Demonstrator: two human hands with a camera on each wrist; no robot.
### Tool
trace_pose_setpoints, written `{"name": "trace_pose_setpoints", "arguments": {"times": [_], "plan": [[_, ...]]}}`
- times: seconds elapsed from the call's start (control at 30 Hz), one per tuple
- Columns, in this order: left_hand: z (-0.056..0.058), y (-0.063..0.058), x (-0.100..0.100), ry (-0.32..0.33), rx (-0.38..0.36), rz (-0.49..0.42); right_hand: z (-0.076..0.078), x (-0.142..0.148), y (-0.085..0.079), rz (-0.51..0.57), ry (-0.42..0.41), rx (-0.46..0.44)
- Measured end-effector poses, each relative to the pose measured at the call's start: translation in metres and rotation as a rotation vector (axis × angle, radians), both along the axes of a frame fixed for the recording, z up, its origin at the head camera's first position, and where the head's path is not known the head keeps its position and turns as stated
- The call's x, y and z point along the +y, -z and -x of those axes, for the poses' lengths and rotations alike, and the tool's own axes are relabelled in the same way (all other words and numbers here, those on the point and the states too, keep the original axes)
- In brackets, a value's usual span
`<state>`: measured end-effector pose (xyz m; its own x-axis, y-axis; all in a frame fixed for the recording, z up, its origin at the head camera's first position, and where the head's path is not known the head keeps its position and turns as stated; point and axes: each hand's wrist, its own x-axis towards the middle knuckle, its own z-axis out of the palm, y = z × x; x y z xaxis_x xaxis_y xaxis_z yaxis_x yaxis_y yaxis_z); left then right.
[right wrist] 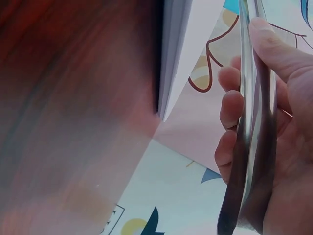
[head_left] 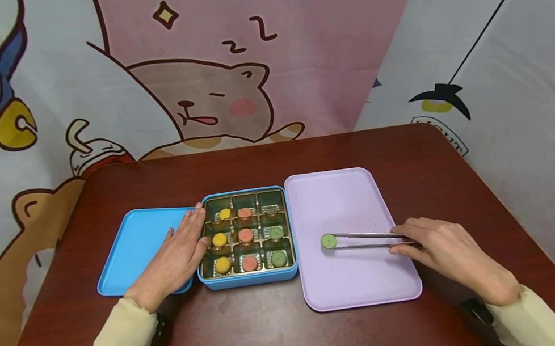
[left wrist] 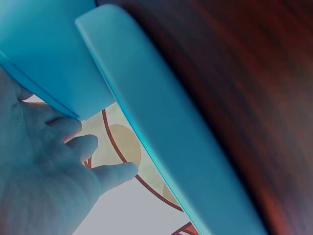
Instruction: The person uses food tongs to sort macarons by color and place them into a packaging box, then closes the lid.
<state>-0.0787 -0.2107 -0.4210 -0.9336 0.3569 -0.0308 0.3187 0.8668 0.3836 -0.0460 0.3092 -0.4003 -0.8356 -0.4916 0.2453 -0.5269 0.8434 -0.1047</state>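
Observation:
My right hand [head_left: 451, 253] grips metal tongs [head_left: 369, 235], also seen in the right wrist view. The tips of the tongs enclose a round green cookie [head_left: 328, 241] over the lilac tray [head_left: 357, 284]. My left hand [head_left: 176, 256] lies with straight fingers against the left side of the blue box [head_left: 251, 279]. A gold divided insert inside the box bears three yellow cookies [head_left: 223, 265] in the left column and three pink cookies [head_left: 246, 235] down the middle. Two green cookies [head_left: 279, 259] sit in the right column; its rear compartment [head_left: 270, 200] shows bare gold plastic.
A blue lid [head_left: 133, 243] lies left of the box, partly under my left hand and forearm. The lilac tray stands close against the box's right side. All rest on a dark brown table [head_left: 255, 335], with a cartoon-printed cloth [head_left: 325, 47] behind.

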Motion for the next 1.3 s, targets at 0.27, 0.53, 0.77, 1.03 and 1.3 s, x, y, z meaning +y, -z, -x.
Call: {"name": "trace_pose_setpoints", "arguments": {"times": [0.27, 0.53, 0.77, 1.03, 1.3], "plan": [[0.0, 0.0, 0.0, -0.003, 0.001, -0.001, 0.005, -0.006, -0.004, 0.027, -0.035, 0.039], [0.0, 0.001, 0.0, 0.001, 0.007, 0.0, 0.012, -0.012, -0.011, 0.057, -0.069, 0.085], [0.0, 0.0, 0.001, -0.004, 0.002, 0.002, 0.016, -0.019, -0.015, 0.067, -0.063, 0.082], [0.0, 0.001, 0.0, -0.006, 0.005, -0.003, 0.023, -0.027, -0.018, 0.096, -0.078, 0.099], [0.0, 0.001, 0.0, 0.003, 0.012, -0.009, 0.031, -0.034, -0.02, 0.101, -0.088, 0.117]]}}
